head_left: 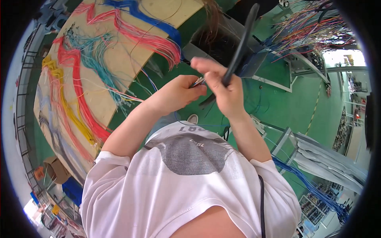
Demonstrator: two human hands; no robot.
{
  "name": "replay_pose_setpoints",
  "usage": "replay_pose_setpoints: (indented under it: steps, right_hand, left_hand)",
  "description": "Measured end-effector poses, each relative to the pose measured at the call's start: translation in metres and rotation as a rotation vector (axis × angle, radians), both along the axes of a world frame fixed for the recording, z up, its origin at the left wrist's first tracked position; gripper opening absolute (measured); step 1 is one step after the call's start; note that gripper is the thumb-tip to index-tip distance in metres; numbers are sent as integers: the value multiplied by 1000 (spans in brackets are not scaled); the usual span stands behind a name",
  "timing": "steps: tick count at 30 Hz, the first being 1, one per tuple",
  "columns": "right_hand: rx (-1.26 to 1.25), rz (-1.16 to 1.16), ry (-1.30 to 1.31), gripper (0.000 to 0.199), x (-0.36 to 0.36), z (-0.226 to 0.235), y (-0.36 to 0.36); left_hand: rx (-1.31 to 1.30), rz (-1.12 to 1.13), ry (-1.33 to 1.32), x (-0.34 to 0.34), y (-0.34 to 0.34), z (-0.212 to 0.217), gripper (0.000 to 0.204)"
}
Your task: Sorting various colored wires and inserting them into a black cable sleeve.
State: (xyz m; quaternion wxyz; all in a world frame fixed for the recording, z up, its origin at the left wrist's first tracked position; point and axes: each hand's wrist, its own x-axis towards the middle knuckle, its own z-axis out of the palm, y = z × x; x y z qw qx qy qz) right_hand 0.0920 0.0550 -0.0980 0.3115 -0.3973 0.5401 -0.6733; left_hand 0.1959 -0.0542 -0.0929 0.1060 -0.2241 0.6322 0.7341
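My right hand (220, 85) is closed round a long black flexible tube (241, 47) that runs up and to the right from my fist. My left hand (178, 93) pinches a small metal-tipped wire end (198, 82) right next to the right hand's fingers. Both hands meet in front of my chest, above the green floor (285, 103). What lies inside the fingers is hidden.
A wooden harness board (107, 67) with red, yellow, teal, pink and blue wire bundles leans at the left. A rack of multicoloured wires (313, 29) stands at the upper right. Blue wires (305, 180) trail over a grey metal frame at the lower right.
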Motion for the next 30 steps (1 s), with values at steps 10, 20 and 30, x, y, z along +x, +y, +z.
replay_pose_setpoints:
  steps: [10,20,30]
  right_hand:
    - [65,-73,263,28,48,-12,8]
    - [276,-236,36,18,48,3,-36]
    - [223,-195,69,11,52,32,-50]
  left_hand:
    - [-251,65,225,23,11,-17,24]
    - [-620,176,397,34,-19,6,55]
    - [236,-17,391,38,-70,17,53]
